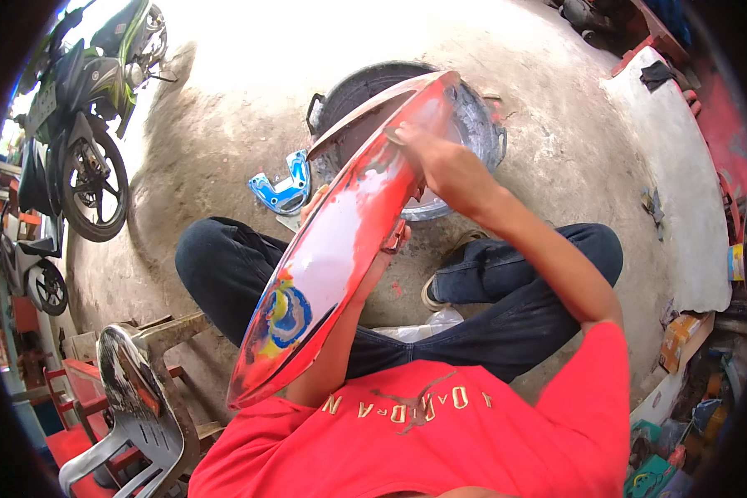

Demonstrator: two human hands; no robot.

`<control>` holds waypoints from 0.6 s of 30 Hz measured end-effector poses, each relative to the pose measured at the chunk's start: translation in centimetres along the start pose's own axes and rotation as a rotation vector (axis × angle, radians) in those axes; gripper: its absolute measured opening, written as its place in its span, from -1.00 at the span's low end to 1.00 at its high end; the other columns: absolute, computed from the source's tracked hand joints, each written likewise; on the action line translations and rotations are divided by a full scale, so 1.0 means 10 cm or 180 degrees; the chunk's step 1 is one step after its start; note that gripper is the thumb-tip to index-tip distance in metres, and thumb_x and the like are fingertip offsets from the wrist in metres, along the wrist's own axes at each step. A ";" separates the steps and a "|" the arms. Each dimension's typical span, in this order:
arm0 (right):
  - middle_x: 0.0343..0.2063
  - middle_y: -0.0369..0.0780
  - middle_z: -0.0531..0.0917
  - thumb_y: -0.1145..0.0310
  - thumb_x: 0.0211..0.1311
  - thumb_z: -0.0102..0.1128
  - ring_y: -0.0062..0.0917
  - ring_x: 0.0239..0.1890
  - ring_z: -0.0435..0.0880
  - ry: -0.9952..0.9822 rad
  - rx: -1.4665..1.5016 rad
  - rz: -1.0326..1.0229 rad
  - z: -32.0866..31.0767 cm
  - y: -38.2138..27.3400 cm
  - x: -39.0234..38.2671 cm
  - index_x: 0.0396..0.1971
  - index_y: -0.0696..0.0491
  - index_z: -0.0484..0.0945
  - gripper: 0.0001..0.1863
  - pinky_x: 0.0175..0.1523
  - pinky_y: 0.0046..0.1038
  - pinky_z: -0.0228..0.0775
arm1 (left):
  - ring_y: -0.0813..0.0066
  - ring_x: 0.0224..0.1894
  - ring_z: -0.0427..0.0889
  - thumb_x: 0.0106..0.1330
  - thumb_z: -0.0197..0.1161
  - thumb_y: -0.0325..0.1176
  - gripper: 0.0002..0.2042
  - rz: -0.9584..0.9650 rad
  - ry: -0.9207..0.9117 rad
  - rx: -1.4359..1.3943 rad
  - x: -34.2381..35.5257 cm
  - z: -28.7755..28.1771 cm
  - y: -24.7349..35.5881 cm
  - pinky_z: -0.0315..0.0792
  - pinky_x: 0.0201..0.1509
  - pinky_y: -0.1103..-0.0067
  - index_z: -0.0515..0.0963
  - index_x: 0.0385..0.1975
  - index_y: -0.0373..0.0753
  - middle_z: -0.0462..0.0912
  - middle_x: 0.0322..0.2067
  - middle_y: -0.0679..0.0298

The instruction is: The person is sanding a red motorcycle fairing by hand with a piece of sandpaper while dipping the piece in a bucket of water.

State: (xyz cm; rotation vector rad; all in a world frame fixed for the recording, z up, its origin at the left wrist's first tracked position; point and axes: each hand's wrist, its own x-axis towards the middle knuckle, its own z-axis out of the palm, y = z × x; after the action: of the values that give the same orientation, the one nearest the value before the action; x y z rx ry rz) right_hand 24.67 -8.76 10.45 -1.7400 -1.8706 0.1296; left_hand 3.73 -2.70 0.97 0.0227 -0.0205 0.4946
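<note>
A long curved body panel (315, 236), like a motorcycle fairing, slants across my lap. Its red paint gives way to a pale, whitish middle, and rings of blue and yellow show near its lower end. My left hand (375, 270) grips it from beneath, with fingers showing at both edges and the palm hidden. Over the upper part, my right hand (444, 166) is closed, pressing a small grey piece that looks like sandpaper (394, 135) against the surface. Behind the panel's upper end stands a round dark basin (480, 133), partly covered by it.
A blue-and-white bracket-shaped part (284, 192) lies on the concrete floor beside the basin. Motorcycles (91, 116) stand at the far left, a worn grey plastic chair (145, 407) at the near left. A low pale ledge (681, 183) and a cardboard box (681, 340) line the right.
</note>
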 end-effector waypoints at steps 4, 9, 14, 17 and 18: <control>0.20 -0.03 0.64 0.51 0.37 -0.01 -0.22 0.28 0.62 0.0180 -0.0297 -0.1370 0.19 -0.70 -0.20 0.28 0.20 0.48 -0.52 0.41 -0.23 0.44 | 0.12 0.34 0.45 0.59 -0.03 -0.20 -0.55 0.0522 0.0459 0.0598 -0.36 -0.59 0.10 0.39 0.42 0.15 0.32 0.37 -0.29 0.46 0.33 0.06; 0.22 0.00 0.61 0.54 0.36 -0.01 -0.20 0.27 0.62 0.0198 -0.0111 -0.0629 0.15 0.01 -0.12 0.30 0.16 0.47 -0.50 0.40 -0.24 0.44 | 0.30 0.42 0.38 0.62 -0.02 -0.22 -0.57 -0.0392 -0.0784 -0.0044 0.05 -0.18 0.05 0.37 0.47 0.18 0.31 0.40 -0.18 0.42 0.38 0.15; 0.23 0.01 0.61 0.53 0.34 0.02 -0.19 0.30 0.60 0.0160 -0.0161 -0.1004 0.18 -0.60 -0.21 0.29 0.19 0.48 -0.50 0.40 -0.23 0.45 | 0.27 0.42 0.40 0.61 -0.03 -0.21 -0.56 0.0475 0.0371 0.0429 -0.14 -0.11 -0.07 0.37 0.46 0.13 0.30 0.42 -0.18 0.39 0.40 0.15; 0.23 -0.02 0.62 0.46 0.38 0.04 -0.19 0.29 0.61 0.0312 -0.0611 -0.1276 0.17 -0.34 -0.16 0.30 0.18 0.48 -0.50 0.35 -0.21 0.50 | 0.19 0.43 0.37 0.59 -0.04 -0.15 -0.52 0.0061 0.0302 -0.0436 -0.09 -0.09 0.03 0.29 0.50 0.07 0.31 0.41 -0.19 0.37 0.41 0.11; 0.21 -0.02 0.62 0.45 0.38 0.04 -0.24 0.26 0.64 0.0226 -0.0308 -0.0429 0.09 -0.07 -0.08 0.27 0.16 0.50 -0.53 0.34 -0.22 0.51 | 0.13 0.42 0.38 0.57 -0.01 -0.14 -0.52 -0.0301 -0.0749 -0.0267 0.00 -0.02 0.00 0.24 0.52 0.07 0.33 0.39 -0.22 0.40 0.39 0.10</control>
State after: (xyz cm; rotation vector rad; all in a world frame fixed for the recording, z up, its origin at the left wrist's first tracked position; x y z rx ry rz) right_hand 23.63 -9.39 9.77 -1.6526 -1.9636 -0.0749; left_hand 3.73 -2.67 0.73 -0.0003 -0.2694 0.3940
